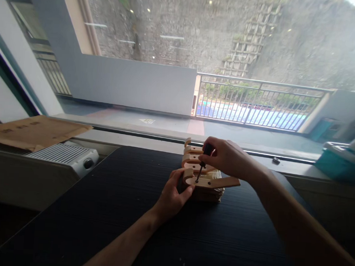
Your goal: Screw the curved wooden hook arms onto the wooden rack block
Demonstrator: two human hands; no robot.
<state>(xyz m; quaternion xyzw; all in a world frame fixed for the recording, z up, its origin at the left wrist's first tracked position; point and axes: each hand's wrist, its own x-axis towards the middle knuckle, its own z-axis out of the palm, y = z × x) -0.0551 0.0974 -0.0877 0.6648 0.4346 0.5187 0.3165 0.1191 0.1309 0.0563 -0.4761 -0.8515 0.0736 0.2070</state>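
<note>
My right hand point(221, 154) is closed around the dark handle of a screwdriver point(202, 167), its shaft slanting down to a screw point(196, 181) in the nearest wooden hook point(225, 182). Several such pale wooden hooks with curled ends stand in a row, the others behind this one. Under the row is a block-like stack point(209, 195), partly hidden, with clear wrapping at its right side. At the left end of the nearest hook, my left hand point(175, 193) grips its curled end, thumb at the front edge. A second dark hole or screw point(209, 183) shows farther right on this hook.
The work lies on a black wood-grain table point(114, 209). To the left, a brown cardboard sheet point(34, 131) rests over a white radiator point(63, 155). A teal bin point(339, 160) stands at right, near a small dark object point(276, 160) on the sill. Beyond is a window.
</note>
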